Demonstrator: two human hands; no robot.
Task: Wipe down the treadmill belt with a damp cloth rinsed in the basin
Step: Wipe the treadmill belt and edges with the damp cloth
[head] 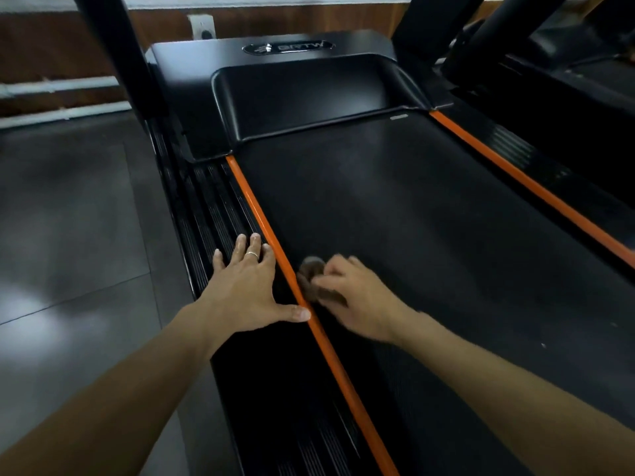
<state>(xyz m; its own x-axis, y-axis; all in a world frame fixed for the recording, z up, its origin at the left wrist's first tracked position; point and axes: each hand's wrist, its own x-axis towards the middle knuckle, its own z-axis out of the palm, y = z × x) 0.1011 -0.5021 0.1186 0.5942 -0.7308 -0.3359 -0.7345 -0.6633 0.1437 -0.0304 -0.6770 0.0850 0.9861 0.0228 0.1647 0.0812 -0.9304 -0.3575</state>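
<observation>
My left hand (245, 290) lies flat, fingers spread, on the ribbed side rail (220, 207), thumb touching the orange strip (261, 228). Just right of the strip, my right hand (357, 300) grips a bunched brown cloth (311, 276) against the treadmill belt (429, 235).

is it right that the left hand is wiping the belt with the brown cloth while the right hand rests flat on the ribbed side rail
Not quite: the hands are swapped. In the head view the right hand holds the brown cloth on the belt beside the orange strip, while the left hand rests flat on the ribbed side rail.
</observation>
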